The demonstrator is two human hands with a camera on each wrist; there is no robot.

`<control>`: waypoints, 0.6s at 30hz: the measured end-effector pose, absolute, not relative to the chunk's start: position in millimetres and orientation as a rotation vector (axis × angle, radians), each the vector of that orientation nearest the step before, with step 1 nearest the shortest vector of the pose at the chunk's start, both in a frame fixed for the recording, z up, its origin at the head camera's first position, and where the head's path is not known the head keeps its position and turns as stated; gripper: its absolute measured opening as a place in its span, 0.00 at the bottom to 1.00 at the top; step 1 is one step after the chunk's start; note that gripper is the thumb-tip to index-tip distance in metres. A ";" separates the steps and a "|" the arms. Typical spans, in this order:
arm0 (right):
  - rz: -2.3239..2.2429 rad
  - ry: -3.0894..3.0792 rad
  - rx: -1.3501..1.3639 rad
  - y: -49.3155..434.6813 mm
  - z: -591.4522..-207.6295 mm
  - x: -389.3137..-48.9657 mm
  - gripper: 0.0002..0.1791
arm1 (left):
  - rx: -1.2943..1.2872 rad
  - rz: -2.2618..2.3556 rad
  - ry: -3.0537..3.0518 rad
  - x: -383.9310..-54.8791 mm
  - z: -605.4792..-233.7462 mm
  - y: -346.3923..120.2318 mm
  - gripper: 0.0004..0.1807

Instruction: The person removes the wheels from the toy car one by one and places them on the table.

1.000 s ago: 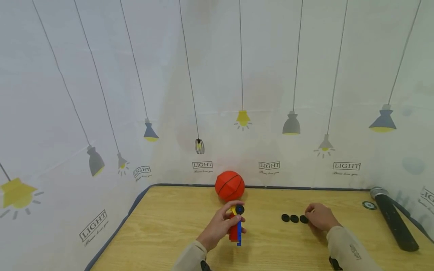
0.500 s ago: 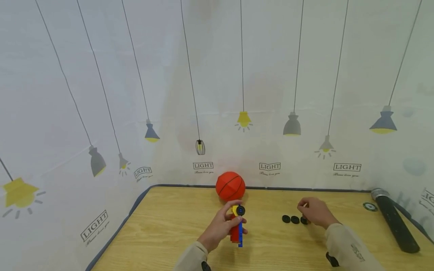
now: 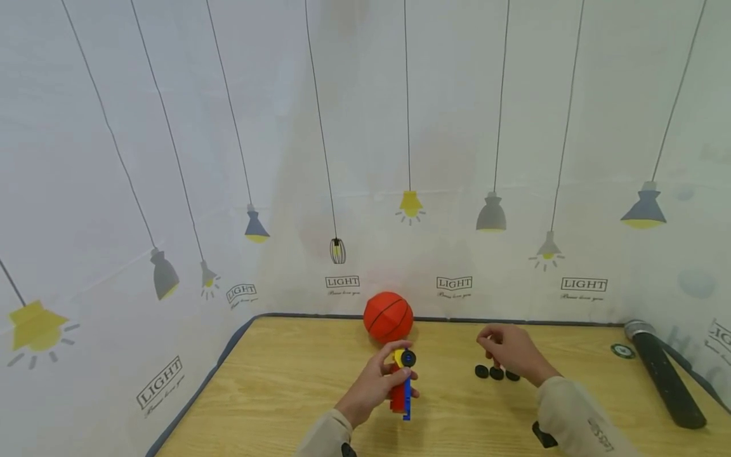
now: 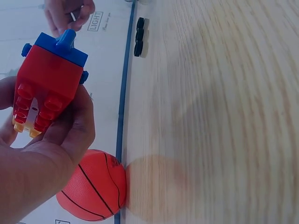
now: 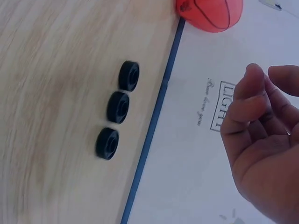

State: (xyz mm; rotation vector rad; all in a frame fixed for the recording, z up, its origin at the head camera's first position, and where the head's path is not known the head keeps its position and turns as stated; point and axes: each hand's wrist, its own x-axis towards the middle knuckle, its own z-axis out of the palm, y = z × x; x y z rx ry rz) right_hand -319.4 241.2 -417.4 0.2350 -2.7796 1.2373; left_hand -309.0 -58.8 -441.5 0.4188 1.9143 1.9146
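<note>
My left hand (image 3: 374,386) grips a building-block toy vehicle (image 4: 49,77) in red, blue and yellow, its thumb and fingers wrapped around the sides. A black wheel (image 3: 408,358) sits at the yellow end in the head view. In the left wrist view, blue pegs stick out from the blue piece (image 4: 65,49) at the other end. Over a row of three loose black toy wheels (image 5: 117,107) hovers my right hand (image 3: 516,350). Its fingers are loosely bent, with nothing visible between them in the right wrist view (image 5: 266,135).
A red ball with black lines (image 3: 388,317) sits at the back edge of the wooden table (image 3: 274,381). To the right lie a round black-and-white disc (image 3: 622,351) and a black microphone-shaped thing (image 3: 668,374). A lamp-printed white sheet (image 3: 365,127) hangs behind.
My right hand has let go of the rightmost wheel, risen and moved left above the row. The three wheels stay in line. My left hand keeps the toy vehicle in nearly the same place.
</note>
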 end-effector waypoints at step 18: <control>1.402 -2.666 0.502 195.2 -399.1 -307.2 0.08 | 0.450 1.889 1.905 -309.3 -442.6 -50.8 0.25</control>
